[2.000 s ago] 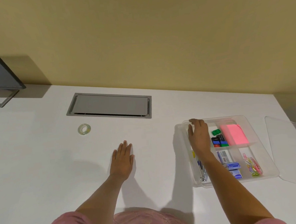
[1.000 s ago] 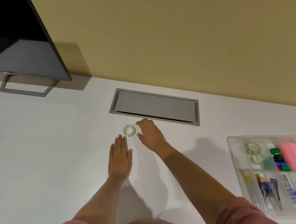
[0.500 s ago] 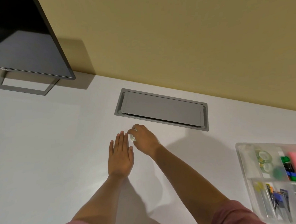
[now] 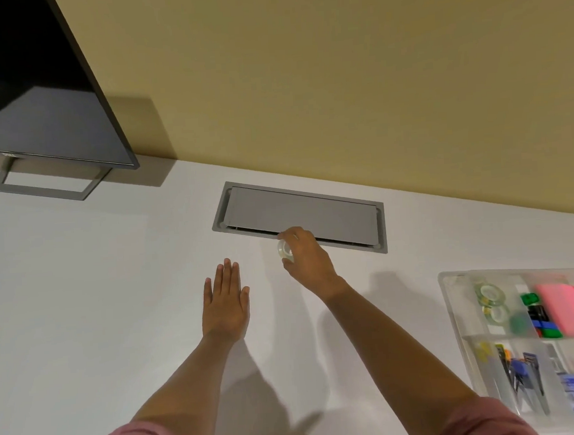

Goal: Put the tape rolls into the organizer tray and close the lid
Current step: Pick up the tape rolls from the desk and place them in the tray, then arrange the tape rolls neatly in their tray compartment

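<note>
My right hand [image 4: 306,259] pinches clear tape roll [image 4: 285,250] between thumb and fingertips, just in front of grey desk hatch [image 4: 299,216]. My left hand [image 4: 225,308] lies flat on white desk [image 4: 82,297], fingers together, holding nothing. Two rolls already sit in organizer tray [image 4: 450,294], far-left compartment. Left to do: carry this roll over, close lid; lid out of view. Open desk between hand and tray; tray wall is edge to clear.

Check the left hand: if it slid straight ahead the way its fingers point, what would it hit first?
The left hand lies flat on the desk, fingers pointing toward the wall. Bare desk lies ahead, then probably the left end of the grey hatch. The right hand with the tape roll sits off to the side.
</note>
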Demonstrator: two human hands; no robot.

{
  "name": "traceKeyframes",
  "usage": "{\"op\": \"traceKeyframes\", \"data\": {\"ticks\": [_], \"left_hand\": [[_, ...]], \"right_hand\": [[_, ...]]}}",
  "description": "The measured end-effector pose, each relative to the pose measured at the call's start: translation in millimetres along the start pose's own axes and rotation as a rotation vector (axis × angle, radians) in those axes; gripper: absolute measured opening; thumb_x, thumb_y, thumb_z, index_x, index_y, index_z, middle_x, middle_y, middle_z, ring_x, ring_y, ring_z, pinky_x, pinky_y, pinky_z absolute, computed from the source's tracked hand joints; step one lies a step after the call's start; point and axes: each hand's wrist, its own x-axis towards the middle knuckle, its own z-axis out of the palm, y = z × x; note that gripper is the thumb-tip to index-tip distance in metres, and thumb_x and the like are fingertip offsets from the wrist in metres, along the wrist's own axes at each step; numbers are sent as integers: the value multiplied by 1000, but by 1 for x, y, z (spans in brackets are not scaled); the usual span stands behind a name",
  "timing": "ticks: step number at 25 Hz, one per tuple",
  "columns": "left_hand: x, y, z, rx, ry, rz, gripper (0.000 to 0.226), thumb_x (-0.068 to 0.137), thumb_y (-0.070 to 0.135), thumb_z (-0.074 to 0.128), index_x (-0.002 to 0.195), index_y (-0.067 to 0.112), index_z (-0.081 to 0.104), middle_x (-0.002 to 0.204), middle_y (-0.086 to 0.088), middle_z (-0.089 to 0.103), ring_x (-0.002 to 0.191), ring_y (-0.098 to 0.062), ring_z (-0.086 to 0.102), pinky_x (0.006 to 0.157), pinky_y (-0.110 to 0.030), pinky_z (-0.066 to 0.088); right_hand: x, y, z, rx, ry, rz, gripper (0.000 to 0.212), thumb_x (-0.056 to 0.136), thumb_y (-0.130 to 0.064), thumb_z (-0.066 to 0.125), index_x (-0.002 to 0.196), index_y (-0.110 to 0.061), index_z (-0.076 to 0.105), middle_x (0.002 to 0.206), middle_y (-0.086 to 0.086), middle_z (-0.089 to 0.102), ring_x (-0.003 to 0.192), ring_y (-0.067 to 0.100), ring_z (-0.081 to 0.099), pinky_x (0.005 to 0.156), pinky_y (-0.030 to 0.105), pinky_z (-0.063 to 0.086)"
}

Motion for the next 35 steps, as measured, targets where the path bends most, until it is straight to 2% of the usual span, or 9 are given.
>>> {"op": "traceKeyframes", "data": {"ticks": [2,5,13,19,24,30,32,35], "left_hand": [[-6,6,-1,-8,-25,-2,57,104,33,16,153,15,-7,163,-1,-11,151,-16,-9,125,-39,-3],[-23,21,1,12,-51,31,57,104,33,15,152,15,-9,162,-1,-15,150,-16,-12,125,-39,-5],[-54,86,12,39,-140,129,55,105,31,16,153,16,-8,162,-2,-14,151,-18,-8,124,-38,-1],[-75,147,25,50,-167,147,55,106,31,16,153,14,-7,162,-4,-14,151,-19,-8,125,-39,1],[-94,204,43,52,-169,152,56,106,31,18,153,14,-5,163,-4,-12,151,-20,-6,125,-39,3],[-106,264,61,8,-174,144,54,106,31,20,154,14,3,163,-4,-7,151,-20,-2,125,-39,5],[-104,284,63,-62,-134,118,52,105,29,24,153,14,13,163,-5,2,151,-19,5,124,-38,9],[-99,319,58,-198,13,102,45,104,24,34,146,12,35,158,-8,27,146,-21,26,121,-35,21]], "right_hand": [[-12,18,-15,-8,28,39,48,87,-10,63,133,-17,49,138,3,47,127,21,44,93,32,50],[-33,48,-38,-35,73,97,47,87,-8,62,132,-16,50,138,4,47,127,23,43,89,36,53],[-107,140,-92,-85,217,303,46,85,-5,61,129,-14,51,136,8,48,123,26,45,84,36,51],[-162,215,-122,-31,342,456,46,82,1,59,126,-11,54,136,12,47,121,30,45,81,35,50],[-198,265,-130,-97,234,469,50,82,1,57,130,-10,51,138,14,44,123,31,44,82,37,51],[-211,298,-131,-187,62,373,47,85,-1,55,131,-12,48,134,11,45,120,27,46,85,33,48],[-211,305,-130,-230,22,326,45,87,-2,54,130,-12,48,132,11,46,118,26,46,87,34,48],[-210,312,-130,-291,-10,245,41,90,-5,53,130,-11,47,130,12,48,116,25,47,91,33,46]]}}
